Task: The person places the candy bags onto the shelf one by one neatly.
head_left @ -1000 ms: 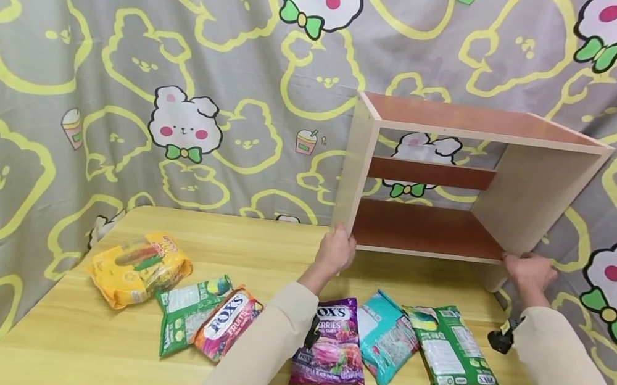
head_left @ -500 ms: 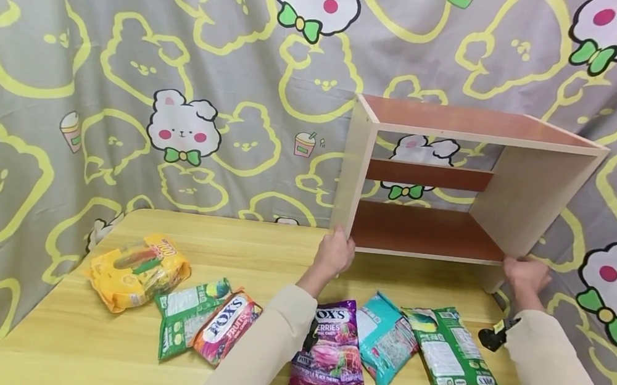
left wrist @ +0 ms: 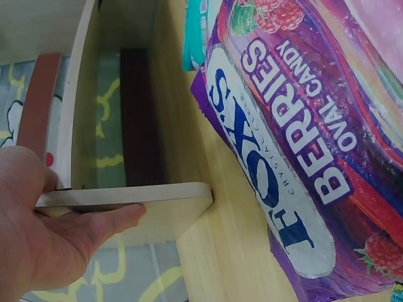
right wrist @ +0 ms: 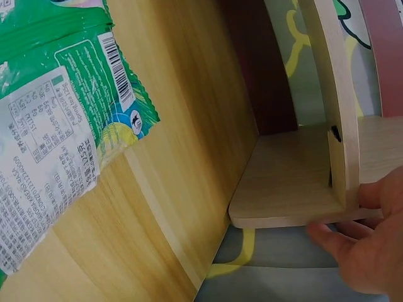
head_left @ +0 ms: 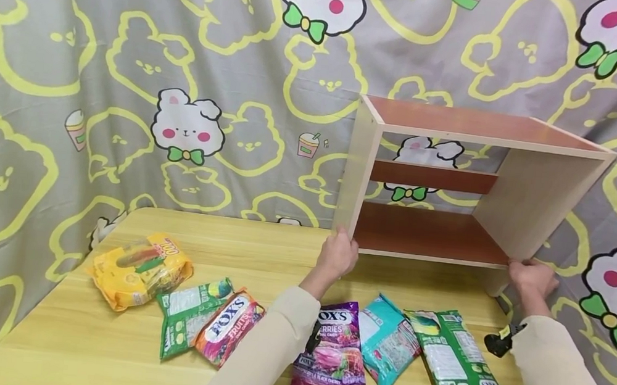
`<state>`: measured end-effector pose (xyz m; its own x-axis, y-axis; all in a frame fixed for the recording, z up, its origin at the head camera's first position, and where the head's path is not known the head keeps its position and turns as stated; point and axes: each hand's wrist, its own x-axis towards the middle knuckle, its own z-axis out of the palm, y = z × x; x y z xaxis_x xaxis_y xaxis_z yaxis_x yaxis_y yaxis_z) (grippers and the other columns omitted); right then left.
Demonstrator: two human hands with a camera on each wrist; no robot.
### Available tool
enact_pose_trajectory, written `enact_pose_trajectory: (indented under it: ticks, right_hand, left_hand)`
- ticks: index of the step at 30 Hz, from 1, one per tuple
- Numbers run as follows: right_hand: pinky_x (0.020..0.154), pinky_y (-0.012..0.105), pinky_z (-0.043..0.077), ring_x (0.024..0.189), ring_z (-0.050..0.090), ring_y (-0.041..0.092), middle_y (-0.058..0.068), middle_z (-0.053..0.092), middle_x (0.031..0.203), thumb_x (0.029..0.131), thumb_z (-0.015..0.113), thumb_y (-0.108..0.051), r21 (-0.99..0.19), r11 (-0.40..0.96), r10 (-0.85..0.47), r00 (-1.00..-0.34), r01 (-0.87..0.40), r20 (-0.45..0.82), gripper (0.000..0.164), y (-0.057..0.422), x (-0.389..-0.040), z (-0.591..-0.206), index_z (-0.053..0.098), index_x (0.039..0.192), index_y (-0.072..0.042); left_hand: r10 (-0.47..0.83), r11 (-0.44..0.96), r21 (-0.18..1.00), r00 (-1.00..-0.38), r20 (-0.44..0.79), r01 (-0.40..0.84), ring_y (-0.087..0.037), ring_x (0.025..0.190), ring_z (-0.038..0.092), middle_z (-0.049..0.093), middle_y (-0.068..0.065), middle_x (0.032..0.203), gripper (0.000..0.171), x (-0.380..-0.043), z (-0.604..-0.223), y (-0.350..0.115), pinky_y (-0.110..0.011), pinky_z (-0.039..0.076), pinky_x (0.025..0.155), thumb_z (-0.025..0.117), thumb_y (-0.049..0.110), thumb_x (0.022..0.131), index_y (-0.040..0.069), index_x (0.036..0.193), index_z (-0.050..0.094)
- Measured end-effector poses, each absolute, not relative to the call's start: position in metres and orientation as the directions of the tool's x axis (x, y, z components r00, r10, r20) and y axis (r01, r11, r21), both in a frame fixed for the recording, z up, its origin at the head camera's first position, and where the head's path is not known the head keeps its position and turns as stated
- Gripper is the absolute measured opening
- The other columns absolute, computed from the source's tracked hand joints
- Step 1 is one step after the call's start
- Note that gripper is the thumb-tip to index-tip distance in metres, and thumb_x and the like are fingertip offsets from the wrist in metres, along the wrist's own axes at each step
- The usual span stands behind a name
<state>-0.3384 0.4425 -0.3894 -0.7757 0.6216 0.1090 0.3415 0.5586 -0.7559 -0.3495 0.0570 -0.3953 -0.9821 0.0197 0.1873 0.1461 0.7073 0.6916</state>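
Note:
A small two-tier wooden shelf (head_left: 433,232) with red-brown boards and pale side panels stands at the back right of the table. My left hand (head_left: 338,254) grips the front edge of its left panel; in the left wrist view the fingers and thumb lie on opposite faces of that panel. On the other side, my right hand (head_left: 533,278) holds the right panel near the lower board (right wrist: 343,157). Closest to the left hand lies a purple bag of Fox's berries candy (left wrist: 296,132). A green candy bag (right wrist: 75,113) lies nearer the right hand.
A teal bag (head_left: 387,343) lies between the purple and green bags. Further left are an orange Fox's fruits bag (head_left: 230,327), another green bag (head_left: 190,317) and a yellow package (head_left: 139,270). A patterned curtain (head_left: 255,169) hangs behind the wooden table (head_left: 76,344).

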Motion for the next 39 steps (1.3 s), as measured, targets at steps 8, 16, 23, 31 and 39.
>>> enact_pose_trajectory:
  ticks: [8,16,23,31,39]
  right_hand:
    - [0.114,0.06,0.025,0.135,0.027,0.059,0.039,0.044,0.141,0.096,0.046,-0.028,-0.737,0.573,0.629,-0.769,0.358,0.115,0.055,0.443,-0.34,-0.392,0.054,0.134,0.01]
    - [0.114,0.06,0.025,0.134,0.029,0.06,0.038,0.045,0.141,0.096,0.044,-0.028,-0.714,0.599,0.628,-0.766,0.363,0.137,0.053,0.442,-0.337,-0.393,0.056,0.132,0.01]
    - [0.116,0.061,0.026,0.137,0.03,0.057,0.037,0.046,0.143,0.096,0.045,-0.029,-0.724,0.589,0.639,-0.756,0.36,0.144,0.054,0.44,-0.336,-0.394,0.057,0.134,0.007]
    - [0.111,0.063,0.024,0.123,0.041,0.061,0.038,0.059,0.121,0.096,0.044,-0.026,-0.64,0.716,0.529,-0.814,0.278,0.239,0.049,0.436,-0.334,-0.396,0.063,0.116,0.015]
    - [0.106,0.066,0.028,0.11,0.048,0.058,0.037,0.063,0.103,0.097,0.044,-0.025,-0.604,0.775,0.401,-0.884,0.187,0.242,0.044,0.423,-0.332,-0.395,0.061,0.101,0.015]
  left_hand:
    - [0.036,0.724,0.668,-0.977,0.209,0.17,-0.034,0.074,0.069,0.068,-0.027,0.096,0.034,-0.351,-0.398,0.055,-0.032,0.055,0.054,0.051,0.023,0.103,-0.005,0.122,0.05]
    - [0.097,0.731,0.646,-0.971,0.219,0.219,-0.027,0.072,0.066,0.067,-0.021,0.094,0.028,-0.353,-0.4,0.048,-0.027,0.054,0.054,0.052,0.025,0.104,-0.001,0.111,0.056]
    - [0.157,0.71,0.653,-0.963,0.218,0.264,-0.02,0.062,0.06,0.059,-0.013,0.08,0.026,-0.355,-0.399,0.039,-0.023,0.051,0.049,0.051,0.024,0.103,-0.001,0.105,0.057]
    - [0.185,0.704,0.643,-0.952,0.245,0.303,-0.018,0.058,0.058,0.057,-0.009,0.075,0.023,-0.357,-0.402,0.023,-0.023,0.049,0.048,0.05,0.022,0.101,0.001,0.097,0.057]
    - [0.188,0.681,0.663,-0.95,0.251,0.31,-0.016,0.054,0.059,0.058,-0.008,0.073,0.025,-0.357,-0.403,-0.004,-0.025,0.052,0.046,0.05,0.022,0.101,-0.001,0.102,0.059]
